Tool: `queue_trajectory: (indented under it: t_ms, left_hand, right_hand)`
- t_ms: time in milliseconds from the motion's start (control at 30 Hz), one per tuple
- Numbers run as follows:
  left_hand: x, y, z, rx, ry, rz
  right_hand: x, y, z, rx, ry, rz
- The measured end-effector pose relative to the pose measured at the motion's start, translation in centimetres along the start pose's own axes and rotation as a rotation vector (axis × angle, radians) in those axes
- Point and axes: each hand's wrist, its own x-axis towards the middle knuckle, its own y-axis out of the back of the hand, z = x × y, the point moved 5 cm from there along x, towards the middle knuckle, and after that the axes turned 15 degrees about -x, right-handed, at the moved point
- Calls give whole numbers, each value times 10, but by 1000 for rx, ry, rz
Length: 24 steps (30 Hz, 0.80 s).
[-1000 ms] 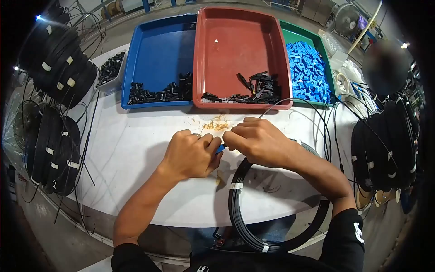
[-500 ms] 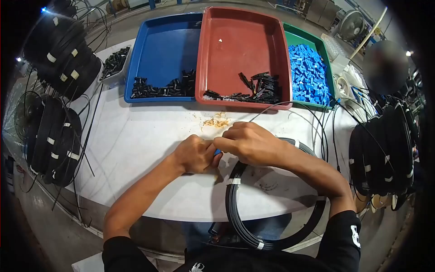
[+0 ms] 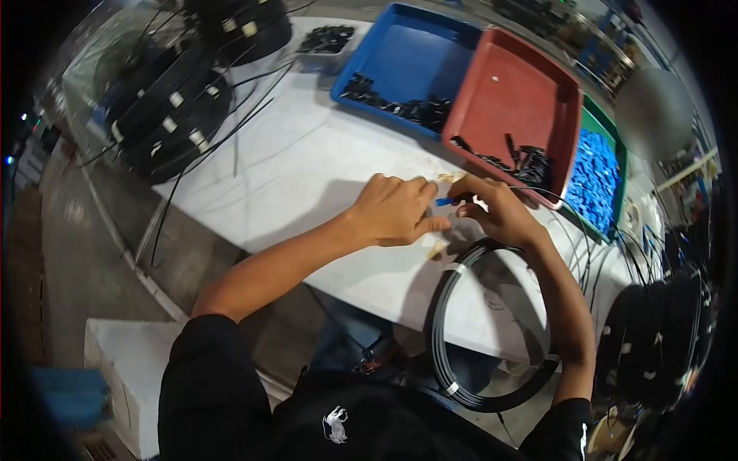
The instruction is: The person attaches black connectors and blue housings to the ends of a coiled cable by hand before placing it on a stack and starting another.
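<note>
Above the white table, my right hand [image 3: 496,209] pinches a small blue connector [image 3: 444,201] between its fingers. My left hand [image 3: 393,209] is just to its left, with thumb and fingers apart and no object visible in it; its palm side is hidden. A coil of black cable [image 3: 440,330] with white bands lies below my right hand and hangs over the table's front edge. A thin black cable runs from near my right hand toward the right. Yellowish scraps [image 3: 450,177] lie behind the hands.
Behind the hands are a blue tray [image 3: 407,46] and a red tray [image 3: 511,84] with black pieces, and a green tray [image 3: 621,165] of blue connectors. Black cable coils stand left [image 3: 173,115] and right [image 3: 653,338]. A small bin [image 3: 323,61] of black parts sits at the back.
The view has turned, so the trays appear tilted and further right. My hands, together before, are now apart, and the blue connector shows more clearly at my right fingertips.
</note>
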Motion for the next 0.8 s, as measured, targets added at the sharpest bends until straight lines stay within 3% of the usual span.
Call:
queue_trajectory:
  t_ms: [133,200,267,333,400,467,533,567,667,700,733,800]
  left_hand:
    - [-99,86,26,-220,115,470]
    - [-177,113,29,-293,394,746]
    - [-271,101,13,-516,642,1078]
    - [-341,35,-10,-1311,709,1324]
    - [-317,-27,18,-1896,891,1278]
    - [-283,-61,29,-2266,752,1129]
    - [-251,-57,39,-2302,515,1196]
    - [-249,-51,40,-2256,629,1332]
    - [-285,-80,29,-2299,632,1323]
    - [-287,-66,46,-2100,749,1434]
    - [-292,-60,60,-2098,739,1428]
    - [-303,-34,81,-1816,539,1430]
  right_hand:
    - [0,-14,5,15,94,59]
    - [0,-17,12,-34,77,108]
    - [2,-12,11,-96,-5,149]
    - [6,-8,8,-289,56,99]
    - [10,-11,14,-351,96,114]
    - [17,-15,14,-135,19,-10]
    - [17,-15,13,-155,39,12]
    - [16,-15,9,-109,32,-28]
    - [7,-14,-2,-37,-28,-65]
    - [5,-13,-1,-54,-28,-22]
    - [3,-12,-1,-66,-30,19]
    - [0,-6,-13,-146,66,109]
